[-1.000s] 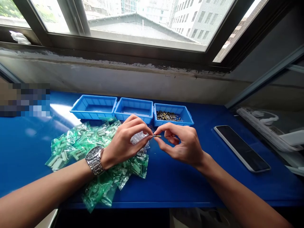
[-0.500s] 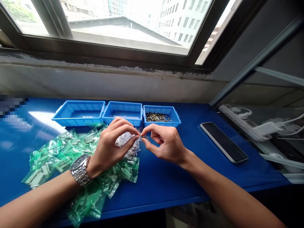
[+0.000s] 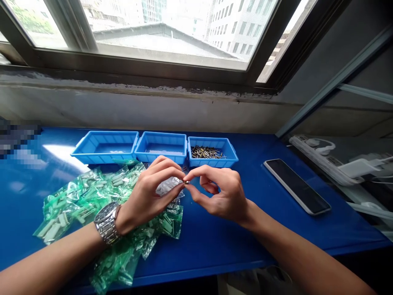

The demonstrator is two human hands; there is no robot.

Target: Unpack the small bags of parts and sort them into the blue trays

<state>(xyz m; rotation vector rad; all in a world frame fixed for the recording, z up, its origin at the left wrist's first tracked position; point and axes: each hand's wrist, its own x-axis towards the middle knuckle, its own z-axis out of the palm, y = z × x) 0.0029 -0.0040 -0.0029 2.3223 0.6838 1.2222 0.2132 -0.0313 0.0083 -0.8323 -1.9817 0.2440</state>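
I have the small metallic piece (image 3: 186, 182) pinched between my two hands, above the counter (image 3: 215, 250) and just in front of the trays. Less of it shows past my fingertips than a second ago, and my right hand (image 3: 225, 192) sits closer in against my left hand (image 3: 153, 186). I judge that this leaves me a short, shared grip, where a small slip could lose it. My left hand is narrow, thumb and forefinger meeting on the piece; my right hand is narrow too, its thumb and forefinger tips closed on the same spot, the other fingers curled in.

The piece seems to lie with its long axis sideways, running from my left fingertips towards my right ones. My fingers hide much of it, so I cannot tell its exact tilt or which end leads.

Beyond my hands stand three blue trays in a row: the right tray (image 3: 215, 163) holds a heap of thin metallic pieces (image 3: 205, 152), next to it the middle tray (image 3: 162, 157), then the left tray (image 3: 104, 158). Green packets (image 3: 76, 200) spread below my left hand and under my watch (image 3: 107, 221), while a phone (image 3: 297, 186) lies well off to my right
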